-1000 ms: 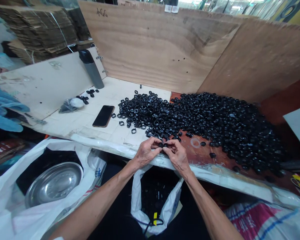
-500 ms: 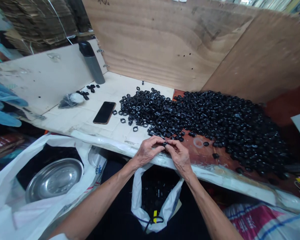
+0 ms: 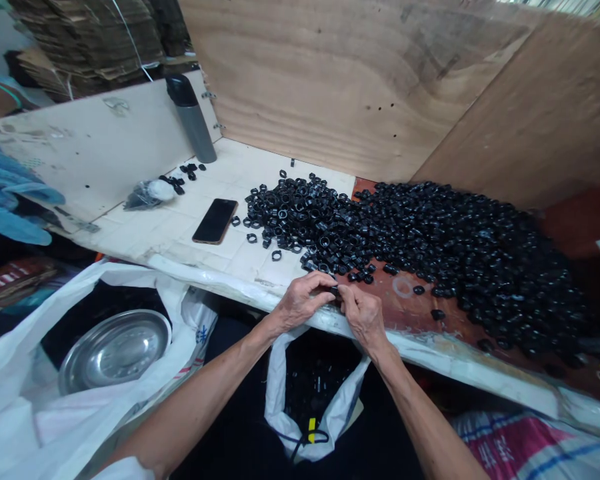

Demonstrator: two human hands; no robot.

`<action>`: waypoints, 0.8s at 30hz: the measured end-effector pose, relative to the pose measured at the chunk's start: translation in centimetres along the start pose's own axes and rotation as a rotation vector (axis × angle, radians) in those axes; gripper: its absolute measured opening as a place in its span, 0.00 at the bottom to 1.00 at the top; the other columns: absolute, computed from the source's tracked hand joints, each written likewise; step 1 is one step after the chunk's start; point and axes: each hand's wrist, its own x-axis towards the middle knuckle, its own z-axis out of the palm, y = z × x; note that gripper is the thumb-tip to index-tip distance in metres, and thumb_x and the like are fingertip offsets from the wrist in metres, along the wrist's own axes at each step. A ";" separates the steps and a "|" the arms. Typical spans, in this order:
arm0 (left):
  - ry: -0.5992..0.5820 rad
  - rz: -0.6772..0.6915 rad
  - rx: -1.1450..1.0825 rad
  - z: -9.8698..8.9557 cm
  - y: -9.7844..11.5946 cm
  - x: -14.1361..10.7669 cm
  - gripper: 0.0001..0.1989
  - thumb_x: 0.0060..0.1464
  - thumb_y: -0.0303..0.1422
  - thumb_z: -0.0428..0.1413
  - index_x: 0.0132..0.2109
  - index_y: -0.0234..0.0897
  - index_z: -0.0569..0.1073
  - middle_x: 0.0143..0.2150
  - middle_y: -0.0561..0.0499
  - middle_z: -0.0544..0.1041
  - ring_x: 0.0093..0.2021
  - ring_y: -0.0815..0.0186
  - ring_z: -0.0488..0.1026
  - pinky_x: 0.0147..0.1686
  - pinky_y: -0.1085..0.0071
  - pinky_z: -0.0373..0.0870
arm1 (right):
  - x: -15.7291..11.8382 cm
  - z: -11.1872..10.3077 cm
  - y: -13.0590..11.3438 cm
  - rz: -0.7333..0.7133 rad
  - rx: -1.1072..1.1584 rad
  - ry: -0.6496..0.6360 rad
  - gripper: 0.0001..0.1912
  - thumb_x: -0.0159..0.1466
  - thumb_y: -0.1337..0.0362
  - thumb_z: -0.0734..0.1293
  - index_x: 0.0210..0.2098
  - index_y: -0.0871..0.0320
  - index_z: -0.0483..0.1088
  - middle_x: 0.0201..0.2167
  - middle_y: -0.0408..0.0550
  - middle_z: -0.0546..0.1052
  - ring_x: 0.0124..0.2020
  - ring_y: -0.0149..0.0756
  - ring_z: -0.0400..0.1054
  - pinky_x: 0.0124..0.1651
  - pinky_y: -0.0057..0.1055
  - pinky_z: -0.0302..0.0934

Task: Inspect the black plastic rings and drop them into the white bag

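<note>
At the table's front edge my left hand pinches a small black plastic part between thumb and fingers. Close beside it my right hand is closed, its fingertips pressed against the same part; the part's exact shape is mostly covered. Behind the hands lies a heap of black plastic rings, which merges on the right with a larger pile of small black parts. Below the hands hangs an open white bag with many black pieces inside.
A phone, a grey bottle and a small clear plastic bag sit on the table's left. A metal bowl rests in a white sack. Wooden boards wall the back. A blue cloth hangs at far left.
My right hand's fingers have curled in more and shifted slightly away from the left fingertips. The left hand keeps its pinch. The whole view has shifted a little.
</note>
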 end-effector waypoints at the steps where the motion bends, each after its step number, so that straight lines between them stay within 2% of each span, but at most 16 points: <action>1: -0.006 -0.003 -0.005 0.0 0.0 0.0 0.09 0.56 0.26 0.59 0.45 0.35 0.77 0.45 0.45 0.78 0.46 0.64 0.76 0.48 0.67 0.73 | 0.0 0.1 0.0 0.003 -0.026 0.002 0.21 0.71 0.58 0.59 0.25 0.58 0.73 0.18 0.42 0.71 0.20 0.30 0.65 0.27 0.25 0.57; 3: -0.014 -0.020 -0.023 0.0 0.2 0.0 0.09 0.56 0.26 0.58 0.45 0.35 0.77 0.45 0.45 0.78 0.46 0.64 0.76 0.48 0.67 0.73 | -0.2 0.2 -0.1 0.032 -0.019 0.031 0.19 0.71 0.59 0.59 0.30 0.58 0.74 0.20 0.42 0.72 0.21 0.30 0.65 0.28 0.25 0.58; 6: 0.004 -0.045 -0.053 0.0 0.3 0.0 0.09 0.57 0.27 0.58 0.46 0.34 0.76 0.45 0.45 0.78 0.46 0.64 0.76 0.48 0.67 0.73 | -0.5 0.1 -0.5 0.035 0.089 0.054 0.13 0.70 0.59 0.61 0.47 0.58 0.73 0.29 0.45 0.77 0.25 0.31 0.69 0.33 0.26 0.62; 7: 0.011 -0.048 -0.054 0.0 0.3 0.0 0.09 0.57 0.27 0.58 0.46 0.34 0.76 0.45 0.45 0.77 0.46 0.64 0.76 0.47 0.67 0.74 | -0.6 0.0 -0.7 0.017 0.114 0.044 0.14 0.69 0.59 0.61 0.49 0.58 0.72 0.31 0.46 0.77 0.27 0.32 0.69 0.34 0.27 0.63; 8: 0.019 -0.051 -0.051 0.0 0.3 0.0 0.09 0.57 0.27 0.58 0.46 0.35 0.76 0.45 0.45 0.77 0.46 0.63 0.76 0.47 0.67 0.74 | -0.6 -0.1 -0.8 0.000 0.115 0.029 0.12 0.69 0.60 0.62 0.46 0.58 0.74 0.30 0.45 0.76 0.27 0.32 0.68 0.34 0.27 0.62; 9: 0.027 -0.053 -0.045 0.0 0.2 0.0 0.09 0.57 0.28 0.58 0.46 0.34 0.76 0.45 0.45 0.77 0.46 0.63 0.76 0.47 0.67 0.74 | -0.7 -0.2 -0.9 -0.012 0.095 0.013 0.12 0.69 0.60 0.62 0.38 0.58 0.75 0.27 0.44 0.74 0.25 0.31 0.66 0.32 0.27 0.61; 11: 0.037 -0.060 -0.039 0.1 0.2 0.0 0.09 0.56 0.28 0.58 0.45 0.34 0.76 0.45 0.45 0.77 0.45 0.64 0.76 0.46 0.67 0.74 | -0.8 -0.2 -0.9 -0.016 0.041 0.016 0.19 0.69 0.60 0.62 0.23 0.58 0.70 0.18 0.40 0.67 0.21 0.29 0.60 0.29 0.27 0.57; 12: 0.041 -0.064 -0.042 0.1 0.2 0.0 0.09 0.56 0.28 0.58 0.45 0.34 0.76 0.45 0.45 0.77 0.45 0.64 0.75 0.46 0.67 0.74 | -0.9 -0.3 -0.9 -0.017 0.034 0.025 0.19 0.68 0.60 0.62 0.21 0.58 0.68 0.18 0.40 0.65 0.20 0.28 0.59 0.28 0.27 0.55; 16: 0.038 -0.077 -0.057 0.0 0.1 0.0 0.08 0.57 0.27 0.58 0.45 0.34 0.76 0.45 0.45 0.77 0.45 0.64 0.75 0.47 0.68 0.74 | -1.1 -0.3 -0.8 -0.053 0.100 0.041 0.10 0.65 0.60 0.66 0.32 0.59 0.73 0.23 0.40 0.68 0.21 0.28 0.59 0.27 0.26 0.55; 19: 0.046 -0.080 -0.049 0.0 0.1 0.0 0.09 0.56 0.28 0.58 0.45 0.34 0.76 0.45 0.45 0.77 0.46 0.64 0.75 0.47 0.67 0.74 | -1.1 -0.4 -0.9 -0.053 0.094 0.055 0.12 0.65 0.60 0.66 0.27 0.58 0.72 0.19 0.38 0.64 0.19 0.28 0.56 0.26 0.26 0.54; 21: 0.043 -0.074 -0.058 0.0 0.1 0.0 0.09 0.57 0.28 0.58 0.45 0.34 0.76 0.45 0.45 0.76 0.46 0.64 0.75 0.47 0.67 0.74 | -1.0 -0.5 -1.1 -0.038 0.143 0.049 0.08 0.65 0.60 0.67 0.35 0.58 0.74 0.24 0.41 0.71 0.23 0.30 0.62 0.29 0.27 0.59; 22: 0.035 -0.068 -0.062 0.0 0.2 0.0 0.09 0.57 0.27 0.58 0.45 0.34 0.76 0.45 0.45 0.76 0.46 0.64 0.75 0.47 0.67 0.74 | -0.9 -0.5 -1.2 -0.026 0.174 0.038 0.09 0.65 0.60 0.67 0.41 0.58 0.74 0.29 0.44 0.74 0.26 0.31 0.66 0.32 0.27 0.62; 23: 0.025 -0.061 -0.063 0.0 0.2 0.0 0.09 0.57 0.27 0.57 0.45 0.34 0.76 0.45 0.45 0.77 0.46 0.64 0.75 0.47 0.67 0.73 | -0.8 -0.5 -1.2 -0.011 0.191 0.033 0.11 0.65 0.60 0.67 0.44 0.58 0.74 0.31 0.45 0.76 0.28 0.33 0.68 0.34 0.28 0.63; 24: 0.016 -0.056 -0.060 0.0 0.3 -0.1 0.08 0.57 0.27 0.57 0.45 0.34 0.76 0.44 0.45 0.77 0.45 0.64 0.75 0.48 0.67 0.73 | -0.7 -0.4 -1.2 0.009 0.186 0.032 0.10 0.65 0.59 0.66 0.42 0.58 0.74 0.31 0.45 0.76 0.29 0.33 0.69 0.34 0.29 0.64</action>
